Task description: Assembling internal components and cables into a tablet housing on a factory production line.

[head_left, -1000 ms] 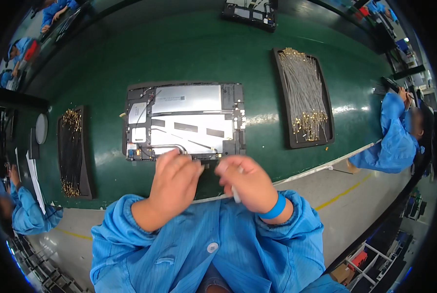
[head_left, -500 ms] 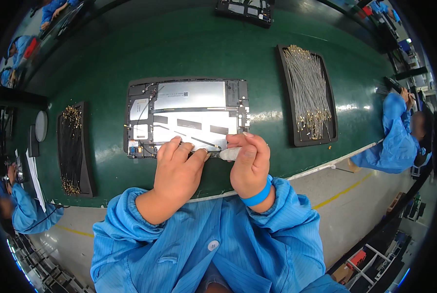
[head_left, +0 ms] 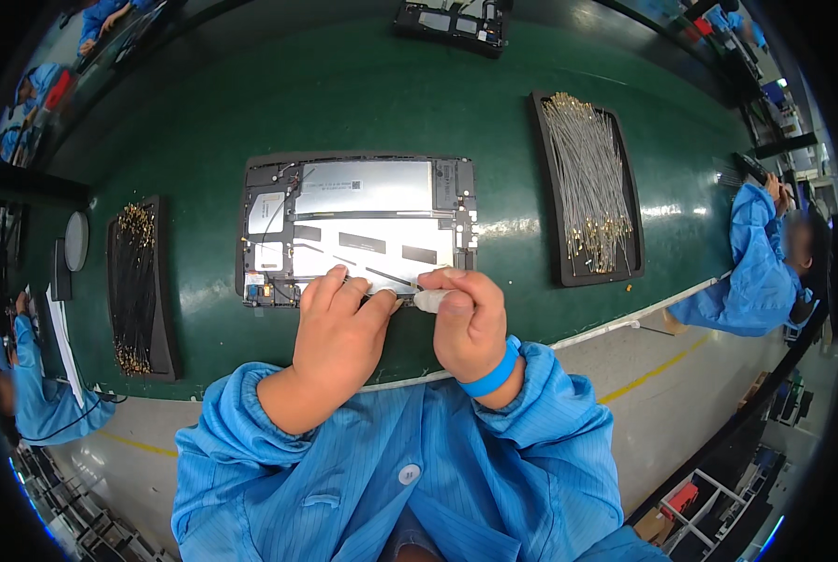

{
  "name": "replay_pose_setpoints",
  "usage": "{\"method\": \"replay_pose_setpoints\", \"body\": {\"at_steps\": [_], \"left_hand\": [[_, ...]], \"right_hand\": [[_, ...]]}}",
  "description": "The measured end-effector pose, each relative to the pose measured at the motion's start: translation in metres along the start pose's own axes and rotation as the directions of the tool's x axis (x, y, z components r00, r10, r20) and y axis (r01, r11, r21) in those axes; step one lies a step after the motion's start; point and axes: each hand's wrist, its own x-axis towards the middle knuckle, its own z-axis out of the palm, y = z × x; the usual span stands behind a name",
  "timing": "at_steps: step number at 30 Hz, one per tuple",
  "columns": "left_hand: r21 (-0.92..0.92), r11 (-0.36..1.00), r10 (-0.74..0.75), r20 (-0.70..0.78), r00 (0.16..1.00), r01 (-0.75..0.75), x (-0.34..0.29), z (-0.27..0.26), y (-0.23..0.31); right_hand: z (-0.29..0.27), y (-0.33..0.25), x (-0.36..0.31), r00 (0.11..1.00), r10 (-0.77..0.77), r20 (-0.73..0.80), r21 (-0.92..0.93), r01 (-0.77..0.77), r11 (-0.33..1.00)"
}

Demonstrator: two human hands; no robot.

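Note:
An opened tablet lies on the green table in front of me, its silver battery and inner parts facing up. My left hand rests palm down on its near edge, fingers bent but apart, fingertips touching the frame. Beside it, my right hand is closed in a pinch at the near right edge. One of its fingertips wears a white cover. What the pinch holds is hidden. A thin black cable runs across the battery toward these fingers. A blue band circles my right wrist.
A dark tray of black cables with gold-coloured ends stands left. Grey cables fill another tray at right. A second opened device lies at the far edge. Blue-clad people sit on both sides.
My right hand has shifted slightly left, and its fingers have drawn closer together at the tablet's near edge. My left hand has barely moved.

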Motion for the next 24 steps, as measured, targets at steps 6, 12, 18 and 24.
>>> {"method": "replay_pose_setpoints", "body": {"at_steps": [6,12,18,24], "left_hand": [[-0.038,0.999,0.005,0.024,1.0,-0.005,-0.006,0.0,-0.005],[-0.005,1.0,0.02,0.015,1.0,-0.02,-0.006,-0.002,-0.009],[0.155,0.98,-0.116,-0.046,0.992,0.122,0.008,-0.031,-0.056],[-0.328,0.694,-0.711,-0.169,0.682,0.641,-0.026,-0.035,-0.09]], "right_hand": [[0.0,-0.027,0.027,0.919,-0.168,0.357,-0.229,0.261,0.938],[0.006,-0.024,0.028,0.894,-0.172,0.413,-0.3,0.312,0.901],[-0.02,-0.019,0.038,0.803,0.595,-0.013,0.236,-0.576,0.783],[-0.047,-0.01,0.021,0.7,0.691,0.18,-0.235,-0.651,0.722]]}}
